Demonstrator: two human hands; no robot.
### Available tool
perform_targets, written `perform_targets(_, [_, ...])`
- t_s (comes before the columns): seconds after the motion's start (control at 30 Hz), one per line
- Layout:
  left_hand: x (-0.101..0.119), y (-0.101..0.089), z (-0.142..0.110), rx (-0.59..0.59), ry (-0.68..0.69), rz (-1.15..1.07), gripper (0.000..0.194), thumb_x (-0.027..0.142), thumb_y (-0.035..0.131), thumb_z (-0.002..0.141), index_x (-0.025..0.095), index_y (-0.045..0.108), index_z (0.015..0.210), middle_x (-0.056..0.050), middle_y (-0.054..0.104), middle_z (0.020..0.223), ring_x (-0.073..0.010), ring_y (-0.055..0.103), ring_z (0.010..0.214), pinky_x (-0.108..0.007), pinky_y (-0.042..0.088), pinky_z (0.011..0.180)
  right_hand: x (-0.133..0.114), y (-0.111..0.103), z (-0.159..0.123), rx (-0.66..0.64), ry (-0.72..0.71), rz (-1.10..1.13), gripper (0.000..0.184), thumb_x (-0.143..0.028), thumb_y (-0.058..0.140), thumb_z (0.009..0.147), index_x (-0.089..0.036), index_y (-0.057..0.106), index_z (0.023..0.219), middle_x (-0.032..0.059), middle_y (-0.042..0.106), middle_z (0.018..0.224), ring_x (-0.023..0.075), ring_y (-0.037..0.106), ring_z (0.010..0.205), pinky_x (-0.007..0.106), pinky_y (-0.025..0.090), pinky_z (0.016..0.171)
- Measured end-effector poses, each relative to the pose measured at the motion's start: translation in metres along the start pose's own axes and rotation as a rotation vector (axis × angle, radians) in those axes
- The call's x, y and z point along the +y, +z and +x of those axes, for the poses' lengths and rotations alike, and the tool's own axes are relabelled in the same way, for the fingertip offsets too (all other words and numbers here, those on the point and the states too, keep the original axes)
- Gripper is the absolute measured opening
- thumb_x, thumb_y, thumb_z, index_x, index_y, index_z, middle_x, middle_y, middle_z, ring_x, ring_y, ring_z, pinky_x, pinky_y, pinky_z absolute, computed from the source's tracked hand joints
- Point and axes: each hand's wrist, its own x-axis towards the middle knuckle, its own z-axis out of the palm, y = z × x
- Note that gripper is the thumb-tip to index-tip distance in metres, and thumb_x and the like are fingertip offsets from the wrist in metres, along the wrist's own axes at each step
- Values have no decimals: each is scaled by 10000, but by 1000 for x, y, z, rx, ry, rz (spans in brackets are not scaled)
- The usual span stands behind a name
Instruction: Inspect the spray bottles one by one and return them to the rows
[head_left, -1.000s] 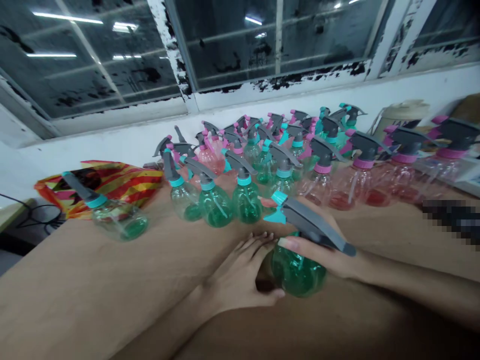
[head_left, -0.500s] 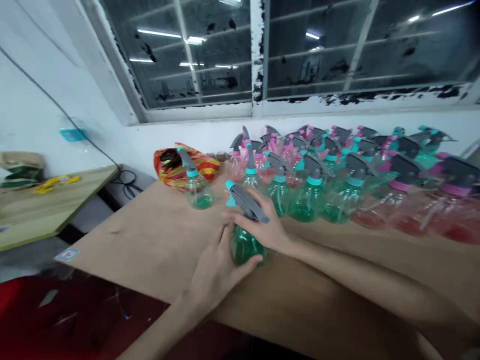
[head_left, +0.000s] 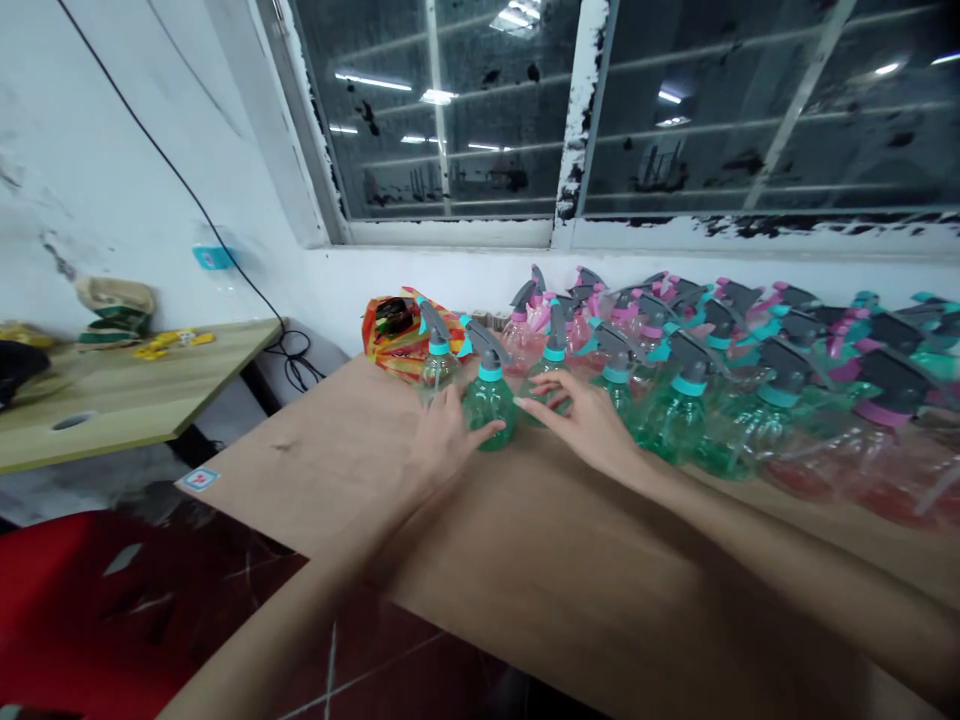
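Note:
A green spray bottle (head_left: 491, 408) with a turquoise collar and grey trigger head stands upright on the brown tabletop (head_left: 360, 440). My left hand (head_left: 444, 440) cups its left side, thumb across the front; the other fingers are partly hidden. To the bottle's right, my right hand (head_left: 589, 418) has its fingers apart and holds nothing, with the fingertips close to the bottle. Just behind my left hand is another green spray bottle (head_left: 436, 368). A third one (head_left: 553, 352) stands behind my right fingers.
Rows of green and pink spray bottles (head_left: 679, 410) fill the table's right side along the wall. A red-and-yellow plastic bag (head_left: 394, 350) lies at the back left. Further left are a wooden desk (head_left: 202, 365), black cable (head_left: 296, 365) and red chair (head_left: 60, 600).
The bottle has moved away from me, beside the other green bottles. My right hand has come off its spray head, while my left hand stays at its side. The view has shifted left.

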Motion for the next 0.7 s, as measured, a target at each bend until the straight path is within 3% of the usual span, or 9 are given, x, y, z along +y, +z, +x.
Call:
perform_targets(0.2, [7,-5,18,65,-26,234,568,486,723,772,135,531,1175,-146,548,1102,-365,482,1109,-499,388,926,2,-17,18,1,148,-180,368,-438,594,815,-176,613,1073,58,726,803,193,634,555,357,478,626])
perform_targets(0.4, [9,-5,26,79,-6,360,641,524,719,761,119,541,1224,-148,542,1063,-355,493,1033,-477,411,882,-1,-20,30,7,194,-279,400,-441,557,833,-130,618,1077,39,707,645,191,612,473,352,467,601])
perform_targets(0.53, [8,-3,30,88,22,388,660,533,716,760,122,531,1242,-139,544,1049,-338,499,1013,-453,410,882,-2,-26,35,46,189,-352,312,-437,517,863,-154,640,900,48,695,629,187,624,494,335,459,590])
perform_targets(0.7, [5,1,31,114,44,394,645,554,668,794,127,522,1255,-148,540,1058,-346,498,1010,-467,415,866,-6,-32,44,95,148,-517,342,-395,530,862,-116,594,1051,89,693,680,252,657,650,367,454,634])
